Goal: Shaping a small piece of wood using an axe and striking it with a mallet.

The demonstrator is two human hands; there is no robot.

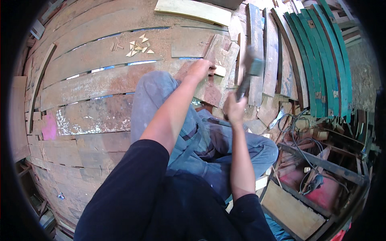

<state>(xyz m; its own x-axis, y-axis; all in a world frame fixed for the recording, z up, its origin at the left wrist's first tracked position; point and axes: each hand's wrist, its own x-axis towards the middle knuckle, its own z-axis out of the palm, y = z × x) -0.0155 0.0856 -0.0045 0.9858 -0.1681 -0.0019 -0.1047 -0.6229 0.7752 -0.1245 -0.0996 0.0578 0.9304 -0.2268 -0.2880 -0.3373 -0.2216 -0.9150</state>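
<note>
My left hand [200, 69] is closed at the near end of a small pale wooden block [219, 71]. The block rests on a worn, broad board [219, 86] in front of my bent legs. In my right hand [235, 107], fingers wrap round the dark handle of a hammer [245, 82]. Its head is raised to the right of the block, apart from it, and smeared by motion. The fingertips of the left hand are partly hidden, so anything thin between them cannot be made out.
Small triangular wood pieces [138, 47] lie on the plank floor [88, 76] at far left. A pale plank [193, 12] lies at the back. Long green slats [321, 60] stand at right, near a tangled cable [295, 128] and a frame holding scraps [321, 160].
</note>
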